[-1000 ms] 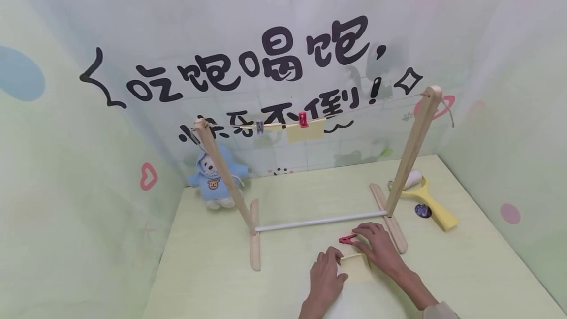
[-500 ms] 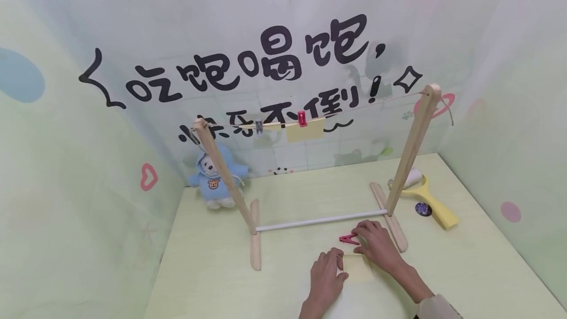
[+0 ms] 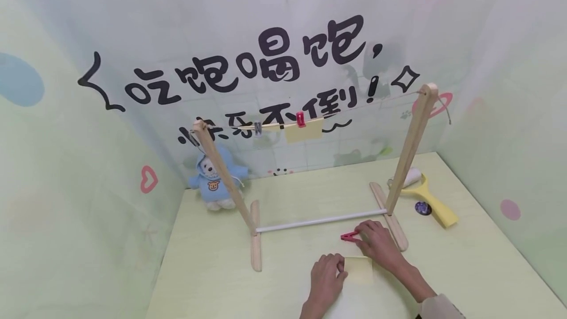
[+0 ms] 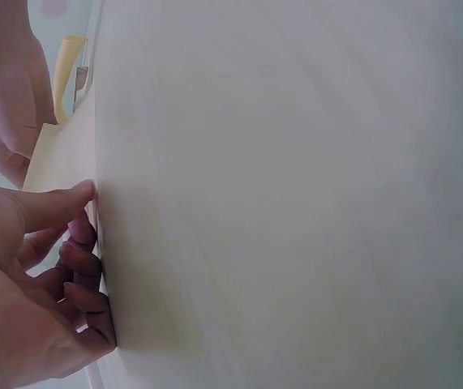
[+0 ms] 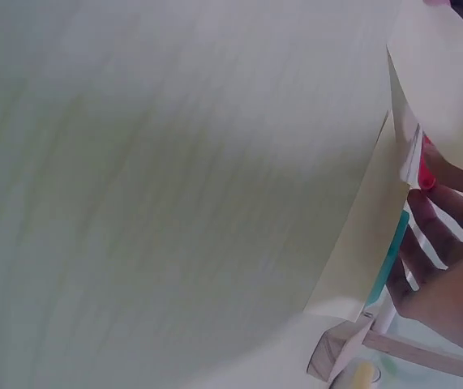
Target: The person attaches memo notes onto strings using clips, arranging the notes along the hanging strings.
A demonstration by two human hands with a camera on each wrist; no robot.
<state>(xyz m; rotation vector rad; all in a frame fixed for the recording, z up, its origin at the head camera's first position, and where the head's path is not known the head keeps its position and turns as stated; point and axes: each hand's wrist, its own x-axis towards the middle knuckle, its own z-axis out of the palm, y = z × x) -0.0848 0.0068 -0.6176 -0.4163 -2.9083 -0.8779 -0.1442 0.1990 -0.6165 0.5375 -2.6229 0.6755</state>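
Note:
In the head view my left hand [image 3: 325, 274] pinches the left edge of a pale yellow paper slip [image 3: 360, 270] low over the table. The left wrist view shows its thumb and fingertips close together, with the slip [image 4: 57, 154] rising beyond them. My right hand [image 3: 382, 247] holds a red clothespin [image 3: 349, 236] by its handle end, just beyond the slip, its nose pointing left. In the right wrist view the slip [image 5: 450, 81] looks folded and partly hides the clothespin [image 5: 427, 172]. A teal strip [image 5: 388, 261] shows beside those fingers; its kind is unclear.
A wooden rack [image 3: 409, 151] carries a string, where a red clothespin [image 3: 301, 119] and a grey clothespin [image 3: 258, 128] hold yellow slips. A blue-dressed plush toy [image 3: 214, 181] sits behind its left post. A yellow-handled roller [image 3: 436, 206] and a dark oval [image 3: 423, 208] lie right.
My right hand has stayed near the same spot while the red clothespin turned slightly in its fingers. The slip's top edge now shows more of its width. My left hand has hardly moved.

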